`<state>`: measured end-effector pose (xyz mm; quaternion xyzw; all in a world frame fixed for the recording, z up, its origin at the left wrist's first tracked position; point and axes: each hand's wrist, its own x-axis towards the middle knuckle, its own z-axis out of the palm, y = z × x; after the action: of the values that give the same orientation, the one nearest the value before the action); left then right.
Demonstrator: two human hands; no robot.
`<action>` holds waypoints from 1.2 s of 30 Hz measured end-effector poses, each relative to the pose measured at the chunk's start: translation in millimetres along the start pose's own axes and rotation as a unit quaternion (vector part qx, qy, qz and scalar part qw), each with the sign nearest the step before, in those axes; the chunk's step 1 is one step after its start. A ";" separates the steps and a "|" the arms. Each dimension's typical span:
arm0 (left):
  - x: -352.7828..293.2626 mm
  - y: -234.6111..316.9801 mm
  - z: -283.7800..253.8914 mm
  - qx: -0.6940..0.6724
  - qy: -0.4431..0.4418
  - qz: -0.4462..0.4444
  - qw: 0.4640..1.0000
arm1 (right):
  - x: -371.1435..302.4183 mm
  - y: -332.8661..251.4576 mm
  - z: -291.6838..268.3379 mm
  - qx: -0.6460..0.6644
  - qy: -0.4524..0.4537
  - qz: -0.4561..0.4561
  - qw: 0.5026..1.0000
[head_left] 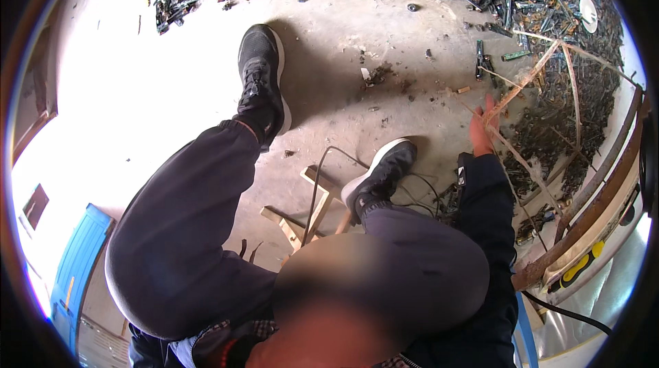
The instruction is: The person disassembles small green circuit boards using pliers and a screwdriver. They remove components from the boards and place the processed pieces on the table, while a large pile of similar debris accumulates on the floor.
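My right hand (482, 128) reaches forward and down at the right, beyond a frame of thin pale sticks (525, 83). One corner of that frame crosses in front of the hand and hides part of it. The visible fingers look stretched out and apart, and I see nothing held in them. Close by on the floor lie small dark and green strips (480, 59), like bits of circuit board, and a small orange-brown piece (463, 90). My left hand is not in view. A blurred skin-toned patch covers the bottom middle.
Heaps of dark and green strips (542, 4) spread across the far floor and right side. A white disc (588, 14) lies on them. Wooden pieces (312, 207) and a black cable (328, 152) lie between my legs. At right are a curved rusty rim (583, 234) and a yellow-and-black tool (583, 265).
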<state>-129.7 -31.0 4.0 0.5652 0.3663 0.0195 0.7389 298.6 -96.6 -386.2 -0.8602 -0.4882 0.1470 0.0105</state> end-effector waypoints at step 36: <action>-9.8 7.7 57.5 0.059 -0.101 0.032 0.993 | -186.3 -43.0 -56.3 0.421 -0.029 0.112 0.900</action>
<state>-101.4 -79.8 21.0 0.6181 0.2723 -0.0354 0.7366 187.9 -224.2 -280.2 -0.8198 -0.2816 0.3637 0.3411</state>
